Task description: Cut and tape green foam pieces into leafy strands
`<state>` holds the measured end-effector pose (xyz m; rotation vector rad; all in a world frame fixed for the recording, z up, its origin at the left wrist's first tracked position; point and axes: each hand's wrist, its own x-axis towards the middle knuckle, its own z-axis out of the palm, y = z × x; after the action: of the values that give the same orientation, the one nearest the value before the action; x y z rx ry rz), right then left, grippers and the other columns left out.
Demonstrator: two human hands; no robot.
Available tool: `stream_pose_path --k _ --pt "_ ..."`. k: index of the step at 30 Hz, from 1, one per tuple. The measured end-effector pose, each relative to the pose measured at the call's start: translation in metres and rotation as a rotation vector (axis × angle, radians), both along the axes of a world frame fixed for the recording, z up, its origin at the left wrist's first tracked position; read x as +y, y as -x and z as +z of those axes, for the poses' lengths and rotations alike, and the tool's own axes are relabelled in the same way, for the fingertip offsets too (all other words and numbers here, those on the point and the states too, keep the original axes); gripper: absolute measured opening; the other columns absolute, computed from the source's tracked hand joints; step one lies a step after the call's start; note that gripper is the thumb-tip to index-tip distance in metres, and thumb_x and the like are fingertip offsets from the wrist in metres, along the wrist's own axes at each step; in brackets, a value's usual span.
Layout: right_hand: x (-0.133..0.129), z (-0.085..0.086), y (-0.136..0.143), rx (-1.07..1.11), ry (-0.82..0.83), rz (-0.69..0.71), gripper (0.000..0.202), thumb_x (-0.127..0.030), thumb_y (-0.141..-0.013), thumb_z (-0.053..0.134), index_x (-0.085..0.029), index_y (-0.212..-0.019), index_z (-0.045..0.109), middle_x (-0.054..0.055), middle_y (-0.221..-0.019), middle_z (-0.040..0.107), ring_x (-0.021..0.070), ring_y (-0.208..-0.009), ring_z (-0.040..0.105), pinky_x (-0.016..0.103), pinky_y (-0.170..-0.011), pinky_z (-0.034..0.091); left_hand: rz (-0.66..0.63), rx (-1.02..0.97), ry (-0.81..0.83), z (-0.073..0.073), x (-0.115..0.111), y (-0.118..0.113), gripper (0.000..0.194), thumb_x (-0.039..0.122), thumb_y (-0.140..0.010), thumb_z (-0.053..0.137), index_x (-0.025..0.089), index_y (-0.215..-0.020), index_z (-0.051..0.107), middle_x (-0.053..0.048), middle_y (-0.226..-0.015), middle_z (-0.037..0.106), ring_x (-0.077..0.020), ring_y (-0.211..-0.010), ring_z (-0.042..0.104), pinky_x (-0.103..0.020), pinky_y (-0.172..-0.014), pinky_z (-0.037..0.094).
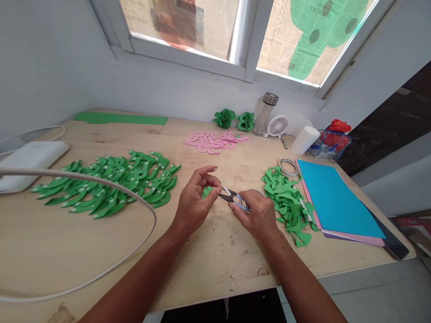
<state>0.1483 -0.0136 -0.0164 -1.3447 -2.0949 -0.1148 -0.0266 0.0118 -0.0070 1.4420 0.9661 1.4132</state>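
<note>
My right hand (257, 211) grips a pair of scissors (241, 202) with blue-grey handles, its blades parted and pointing left. Between the blades shows a narrow white strip (227, 190) that looks like tape. My left hand (198, 197) pinches the strip's near end between thumb and forefinger, close to the blade tips. A bit of green paper (206, 192) shows behind the left fingers; whether they hold it I cannot tell. Left of my hands lies a spread of curved green paper cutouts (117, 179) with small white patches on them.
Green scraps (291, 206) lie right of my hands, beside a tape roll (288, 167) and blue paper sheets (336, 197). Pink cutouts (213, 141), green paper balls (224, 118), a bottle (266, 114) and a fan (277, 126) stand behind. A white cable (148, 211) loops across the left.
</note>
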Motion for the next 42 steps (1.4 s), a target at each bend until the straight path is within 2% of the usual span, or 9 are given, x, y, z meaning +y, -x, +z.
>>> stream_pose_path --k 4,7,12,18,27,36,39,42 --pt "0.000 0.000 0.000 -0.010 -0.005 0.001 0.026 -0.042 -0.086 0.054 -0.017 -0.086 0.064 0.003 -0.069 0.065 0.0151 -0.063 0.058 0.026 -0.057 0.036 0.021 -0.185 0.126 0.006 0.002 0.000 0.050 0.020 -0.074 0.065 0.021 -0.120 0.044 0.002 -0.075 0.058 -0.0154 -0.078 0.062 -0.032 -0.077 0.051" --pt "0.000 0.000 0.000 -0.015 -0.003 0.011 0.026 -0.041 -0.086 0.054 -0.017 -0.085 0.064 0.003 -0.069 0.065 0.0151 -0.064 0.058 0.026 -0.057 0.036 0.043 -0.211 0.148 0.009 0.002 0.000 0.053 0.019 -0.075 0.063 0.023 -0.123 0.041 0.001 -0.082 0.060 -0.0157 -0.077 0.065 -0.035 -0.078 0.053" --pt "0.000 0.000 0.000 -0.018 0.004 0.036 0.025 -0.041 -0.086 0.054 -0.018 -0.084 0.063 0.003 -0.069 0.064 0.0152 -0.064 0.057 0.026 -0.057 0.036 0.024 -0.116 0.099 0.005 0.001 0.001 0.060 0.018 -0.076 0.061 0.027 -0.130 0.037 -0.002 -0.102 0.057 -0.0142 -0.077 0.067 -0.037 -0.080 0.054" --pt "0.000 0.001 0.001 -0.032 0.002 0.043 0.025 -0.041 -0.086 0.053 -0.018 -0.082 0.062 0.003 -0.067 0.063 0.0147 -0.062 0.056 0.026 -0.056 0.034 -0.026 0.020 -0.011 -0.002 -0.001 0.001 0.063 0.013 -0.078 0.057 0.030 -0.135 0.036 -0.004 -0.113 0.054 -0.0125 -0.080 0.063 -0.035 -0.083 0.053" --pt "0.000 0.003 0.001 -0.036 0.007 0.052 0.026 -0.041 -0.086 0.053 -0.018 -0.082 0.062 0.003 -0.068 0.063 0.0147 -0.062 0.055 0.026 -0.056 0.033 0.022 0.208 -0.170 -0.002 -0.004 0.000 0.059 0.012 -0.081 0.052 0.031 -0.135 0.037 -0.005 -0.114 0.054 -0.0127 -0.081 0.063 -0.033 -0.080 0.052" --pt "0.000 0.001 0.001 -0.047 0.003 0.049 0.027 -0.042 -0.087 0.052 -0.018 -0.082 0.063 0.003 -0.067 0.063 0.0146 -0.062 0.056 0.026 -0.055 0.033 0.122 0.380 -0.280 0.001 -0.008 -0.003 0.057 0.010 -0.082 0.050 0.029 -0.134 0.038 -0.004 -0.110 0.058 -0.0126 -0.079 0.064 -0.031 -0.078 0.052" --pt "0.000 0.001 0.001 -0.054 0.012 0.044 0.027 -0.042 -0.087 0.052 -0.018 -0.082 0.063 0.004 -0.068 0.064 0.0147 -0.062 0.056 0.026 -0.055 0.033 0.140 0.380 -0.289 0.001 -0.009 -0.003 0.058 0.010 -0.081 0.050 0.030 -0.135 0.038 -0.004 -0.110 0.058 -0.0125 -0.078 0.063 -0.031 -0.079 0.052" --pt "0.001 0.000 0.000 -0.061 0.020 0.036 0.027 -0.042 -0.087 0.052 -0.018 -0.082 0.063 0.004 -0.069 0.064 0.0149 -0.063 0.056 0.026 -0.055 0.033 0.126 0.286 -0.240 -0.001 -0.006 -0.002 0.059 0.012 -0.081 0.052 0.030 -0.135 0.037 -0.004 -0.111 0.057 -0.0125 -0.079 0.062 -0.032 -0.080 0.052"
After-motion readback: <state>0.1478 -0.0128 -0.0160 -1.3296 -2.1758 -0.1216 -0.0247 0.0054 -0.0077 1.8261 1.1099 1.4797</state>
